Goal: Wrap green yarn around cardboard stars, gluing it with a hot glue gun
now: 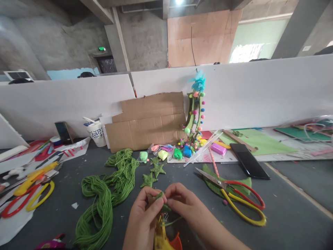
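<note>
Left hand (pixel 143 217): thumb and fingers closed on a small, textured green piece (pixel 159 195) above the dark counter (pixel 187 177); its visible edge slants up rightward, full long axis hidden. Right hand (pixel 185 203): fingertips drawn nearly together beside it; grip cannot be told. Beyond: three fuzzy green stars (pixel 158 169), two looped green yarn hanks (pixel 122 173). Rightward: steel-bladed scissors (pixel 218 181), partly open.

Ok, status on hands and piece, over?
Left hand pinching small green piece; right hand at its edge. Yellow tool close below. Scissors off right, clear of hands.
</note>
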Motion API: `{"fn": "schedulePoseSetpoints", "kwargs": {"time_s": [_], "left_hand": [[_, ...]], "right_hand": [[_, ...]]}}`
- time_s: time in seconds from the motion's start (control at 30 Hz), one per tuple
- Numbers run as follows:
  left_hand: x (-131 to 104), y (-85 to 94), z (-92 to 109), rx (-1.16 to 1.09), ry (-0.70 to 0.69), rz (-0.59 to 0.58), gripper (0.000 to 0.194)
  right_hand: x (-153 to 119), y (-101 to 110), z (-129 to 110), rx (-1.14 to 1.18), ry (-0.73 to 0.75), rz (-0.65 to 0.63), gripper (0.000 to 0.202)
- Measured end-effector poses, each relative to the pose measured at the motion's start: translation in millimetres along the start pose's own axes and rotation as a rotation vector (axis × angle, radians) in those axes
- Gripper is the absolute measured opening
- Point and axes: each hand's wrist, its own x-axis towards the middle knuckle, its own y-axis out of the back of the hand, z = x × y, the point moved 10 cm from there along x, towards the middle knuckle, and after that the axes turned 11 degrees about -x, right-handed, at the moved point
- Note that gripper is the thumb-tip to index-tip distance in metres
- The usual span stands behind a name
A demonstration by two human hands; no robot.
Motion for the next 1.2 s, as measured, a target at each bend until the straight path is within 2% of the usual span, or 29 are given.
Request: {"fn": "schedulePoseSetpoints", "kwargs": {"time_s": [0.23,0.47,0.57,0.63,0.73,0.87,0.97,1.07,1.2], "left_hand": [[-4,-1.1,12,0.12,-0.152,-0.026,0.018],[-1,-6.3,4,0.028,-0.019,0.008,0.022],[4,-11.8,9,0.007,0.0,0.002,0.023],[7,-12.2,15,-0.005,-0.001,0.019,0.023],[13,-10.4,18,-0.022,0.01,0.055,0.023],[19,-10.5,9,-0.026,0.046,0.062,0.024],[21,-8.8,1,0.002,0.035,0.052,0.024],[22,-3.9,-3,0.019,0.026,0.044,0.023],[20,3.7,-4,0.007,0.062,0.062,0.024]], "right_hand": [[-4,-6,-9,0.131,-0.041,-0.107,0.002],[-4,-18,-9,0.203,-0.11,-0.259,0.016],[-1,-17,-10,0.153,-0.065,-0.253,0.02],[1,-11,-12,0.045,-0.024,-0.199,0.016],[-1,2,-25,-0.256,0.081,-0.08,0.006],[-9,14,-56,-0.644,0.309,0.093,0.015],[-11,21,-63,-0.79,0.338,0.197,0.02],[-9,19,-53,-0.915,0.28,0.177,0.024],[-9,3,-37,-1.085,0.304,0.105,0.026]]}}
